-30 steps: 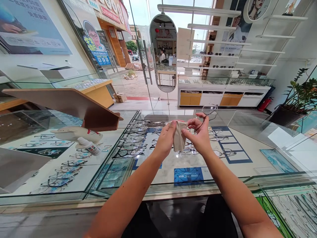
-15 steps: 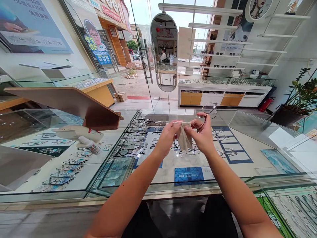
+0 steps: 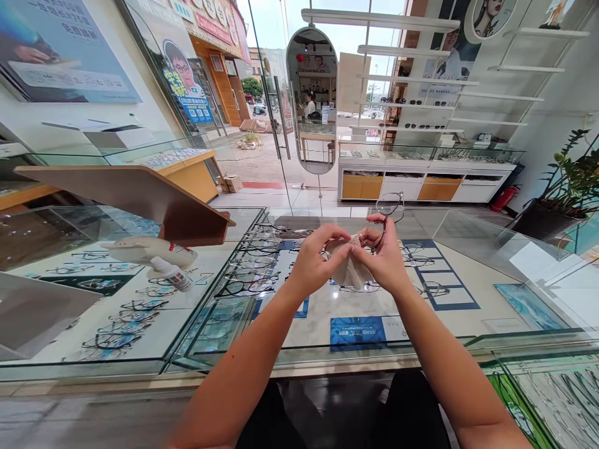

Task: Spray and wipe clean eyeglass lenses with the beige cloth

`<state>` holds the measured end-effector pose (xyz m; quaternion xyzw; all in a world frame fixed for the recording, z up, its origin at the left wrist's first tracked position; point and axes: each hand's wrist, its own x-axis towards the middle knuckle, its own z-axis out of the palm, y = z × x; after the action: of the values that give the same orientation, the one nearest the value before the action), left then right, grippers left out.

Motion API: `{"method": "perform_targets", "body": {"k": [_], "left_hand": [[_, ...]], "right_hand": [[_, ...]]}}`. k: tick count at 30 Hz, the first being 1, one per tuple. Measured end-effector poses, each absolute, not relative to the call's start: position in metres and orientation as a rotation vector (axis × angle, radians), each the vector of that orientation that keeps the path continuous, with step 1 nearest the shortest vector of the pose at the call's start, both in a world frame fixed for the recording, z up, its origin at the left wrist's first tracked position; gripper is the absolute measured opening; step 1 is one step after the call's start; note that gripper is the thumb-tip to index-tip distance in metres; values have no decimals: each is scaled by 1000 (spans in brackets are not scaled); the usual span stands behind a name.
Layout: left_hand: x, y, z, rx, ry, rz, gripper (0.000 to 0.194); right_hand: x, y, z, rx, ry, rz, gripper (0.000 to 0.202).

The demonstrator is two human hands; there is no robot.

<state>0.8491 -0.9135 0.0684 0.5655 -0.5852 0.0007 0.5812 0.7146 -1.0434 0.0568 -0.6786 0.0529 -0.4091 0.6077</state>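
Above the glass display case, my left hand pinches a beige cleaning cloth that hangs down between both hands. My right hand is closed around a pair of eyeglasses; one thin-rimmed lens sticks up above its fingers. The right thumb also presses on the cloth. Part of the frame is hidden by the fingers and the cloth. Beneath the hands, rows of eyeglass frames lie inside the case.
At the left, a white spray bottle and a larger pale bottle rest on the glass by a brown angled stand. A blue card lies near the front. An oval mirror stands beyond; a potted plant is at the right.
My left hand has turned and its fingers have come over the cloth, which now spreads wider and bunches between the hands. The eyeglasses have shifted slightly left.
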Motion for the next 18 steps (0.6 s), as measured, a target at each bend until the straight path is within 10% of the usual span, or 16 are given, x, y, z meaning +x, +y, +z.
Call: {"method": "perform_targets", "body": {"k": [18], "left_hand": [[860, -904, 81, 1382, -1345, -261, 16]], "right_hand": [[705, -1045, 61, -1844, 33, -895, 52]]}}
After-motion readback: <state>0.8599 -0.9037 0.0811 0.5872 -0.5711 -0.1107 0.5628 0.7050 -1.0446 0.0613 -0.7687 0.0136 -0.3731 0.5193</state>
